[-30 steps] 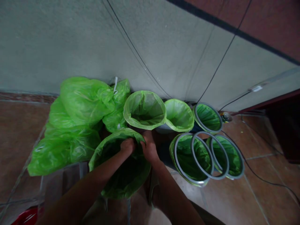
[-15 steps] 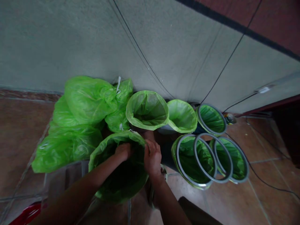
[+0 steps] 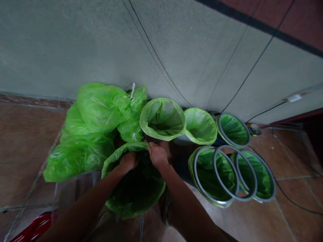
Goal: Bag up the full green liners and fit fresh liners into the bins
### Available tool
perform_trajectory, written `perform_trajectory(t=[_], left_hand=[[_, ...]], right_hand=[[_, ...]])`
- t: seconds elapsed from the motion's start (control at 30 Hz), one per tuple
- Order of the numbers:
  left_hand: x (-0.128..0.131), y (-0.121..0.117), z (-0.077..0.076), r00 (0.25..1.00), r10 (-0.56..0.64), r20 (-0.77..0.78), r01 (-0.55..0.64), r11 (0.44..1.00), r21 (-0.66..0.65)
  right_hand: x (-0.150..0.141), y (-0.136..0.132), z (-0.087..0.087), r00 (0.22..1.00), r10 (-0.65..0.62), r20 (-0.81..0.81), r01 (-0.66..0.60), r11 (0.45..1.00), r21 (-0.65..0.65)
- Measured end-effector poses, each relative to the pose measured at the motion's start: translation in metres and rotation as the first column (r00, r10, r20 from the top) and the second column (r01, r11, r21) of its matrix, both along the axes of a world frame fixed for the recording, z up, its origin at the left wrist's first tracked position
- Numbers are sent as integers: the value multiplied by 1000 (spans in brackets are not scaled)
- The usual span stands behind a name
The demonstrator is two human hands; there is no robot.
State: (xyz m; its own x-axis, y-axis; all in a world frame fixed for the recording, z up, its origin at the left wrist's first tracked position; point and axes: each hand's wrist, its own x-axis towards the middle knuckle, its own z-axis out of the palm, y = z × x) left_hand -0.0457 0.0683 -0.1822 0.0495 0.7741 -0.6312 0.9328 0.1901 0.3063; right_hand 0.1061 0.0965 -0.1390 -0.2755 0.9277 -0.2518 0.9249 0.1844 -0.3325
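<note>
In front of me stands a bin lined with a light green bin liner [image 3: 133,212], its edge folded out over the rim. My right hand [image 3: 158,155] pinches the liner at the far right part of the rim. Inside the bin's mouth is my left hand [image 3: 129,160], close to the far left wall of the liner; its fingers point down and are mostly hidden. Little of the bin's dark inside can be made out.
Knotted green bags [image 3: 98,109] are heaped at the left by the grey wall [image 3: 101,43]. Behind and right stand more lined bins [image 3: 163,134], some with grey rings. One loose-looking grey ring [image 3: 254,183] lies across two bins. A red plastic item [image 3: 37,227] is at lower left.
My right hand has moved along the rim, up and left, to the far side. My left hand stays inside the bin, slightly shifted. The view has turned a little left.
</note>
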Motion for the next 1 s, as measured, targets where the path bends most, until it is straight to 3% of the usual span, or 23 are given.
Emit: perform_trajectory(t=[0.1, 0.2, 0.33, 0.47, 0.6, 0.7, 0.8, 1.0], left_hand=[[-2, 6, 4, 999, -36, 37, 36, 999, -6], [4, 7, 9, 997, -43, 66, 42, 999, 20], [23, -2, 14, 997, -3, 77, -3, 997, 81], [41, -10, 13, 982, 132, 138, -145, 985, 93], [53, -5, 4, 971, 176, 163, -190, 979, 79], [59, 2, -5, 978, 143, 152, -156, 985, 71], [61, 5, -13, 982, 113, 151, -123, 991, 53], [63, 6, -13, 985, 44, 168, -47, 999, 16]], right_hand=[[14, -20, 2, 971, -233, 52, 233, 973, 4], [26, -52, 4, 881, -465, 82, 469, 882, -43], [38, -82, 13, 833, -552, -37, 551, 834, -42], [43, -62, 24, 837, -483, -259, 521, 847, 104], [38, -18, 21, 881, -308, -361, 367, 924, 109], [30, -2, 9, 924, -166, -346, 192, 981, 42], [26, -3, -4, 953, -57, -297, 62, 998, 9], [24, -14, -9, 998, -54, -34, 54, 998, -12]])
